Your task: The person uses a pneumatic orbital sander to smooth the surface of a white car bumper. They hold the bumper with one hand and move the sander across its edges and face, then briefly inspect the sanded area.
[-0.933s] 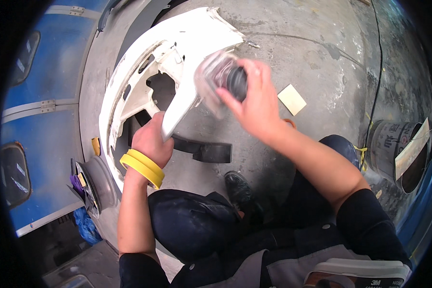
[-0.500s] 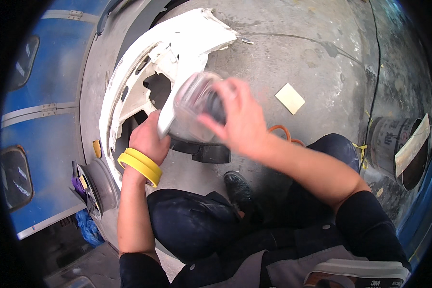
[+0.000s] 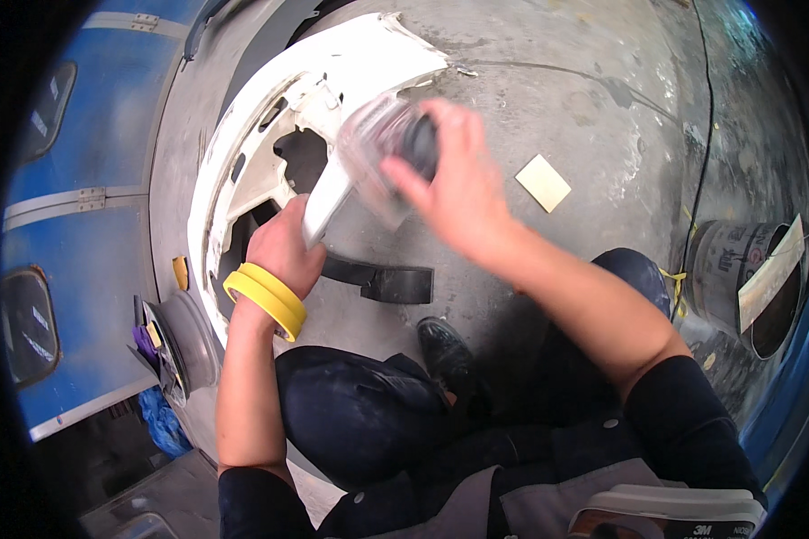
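Note:
A white car bumper [image 3: 247, 115] stands on the floor ahead of me, curving from far to near on the left. My left hand [image 3: 283, 247] is closed round its near edge, and a roll of yellow tape [image 3: 268, 301] circles that wrist. In my right hand [image 3: 458, 175] is a pale, see-through block with a black grip [image 3: 418, 148], smeared by motion, so its exact kind is unclear. It is over the bumper's right-hand side; whether it touches the surface cannot be made out. Beneath lies a curved black strip [image 3: 403, 285].
A cream square pad [image 3: 543, 183] lies on the grey floor to the right. Farther right, a metal drum [image 3: 728, 265] lies on its side beside a black cable [image 3: 710, 117]. On the left are a wheel rim [image 3: 189, 341] and blue doors [image 3: 90, 238].
My right hand has moved the block slightly away from me and to the right. My left hand keeps its hold, and the bumper has shifted a little.

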Available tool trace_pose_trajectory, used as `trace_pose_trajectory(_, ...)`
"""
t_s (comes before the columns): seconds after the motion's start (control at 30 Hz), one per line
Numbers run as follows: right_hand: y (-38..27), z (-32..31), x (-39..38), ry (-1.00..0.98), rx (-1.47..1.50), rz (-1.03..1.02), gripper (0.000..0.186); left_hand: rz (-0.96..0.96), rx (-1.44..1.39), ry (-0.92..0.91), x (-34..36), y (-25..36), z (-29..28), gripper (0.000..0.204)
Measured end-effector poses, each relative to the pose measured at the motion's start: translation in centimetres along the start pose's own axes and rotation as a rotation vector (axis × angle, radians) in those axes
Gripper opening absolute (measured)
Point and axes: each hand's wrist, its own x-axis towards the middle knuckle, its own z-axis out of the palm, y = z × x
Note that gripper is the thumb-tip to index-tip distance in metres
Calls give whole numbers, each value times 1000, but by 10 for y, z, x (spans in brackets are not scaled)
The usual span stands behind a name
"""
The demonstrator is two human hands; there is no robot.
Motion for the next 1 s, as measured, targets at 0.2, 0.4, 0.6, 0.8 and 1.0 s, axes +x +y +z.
trace_pose_trajectory(0.2, 1, 0, -15, 21, -44, -155, 69, -34, 2, 4, 1, 6, 0, 45)
trace_pose_trajectory(0.4, 16, 6, -17, 70, -81, -114, 70, -39, -25, 3, 2, 2, 1, 54)
trace_pose_trajectory(0.6, -5, 5, -22, 33, -57, -320, 71, 1, -36, 16, 3, 1, 1, 45)
trace_pose_trajectory(0.8, 13, -3, 16, 14, -16, 74, 71, 10, 24, 21, -1, 1, -1, 46)
trace_pose_trajectory(1.0, -6, 3, -16, -125, -114, -111, 74, -26, -34, -5, 3, 0, 0, 54)
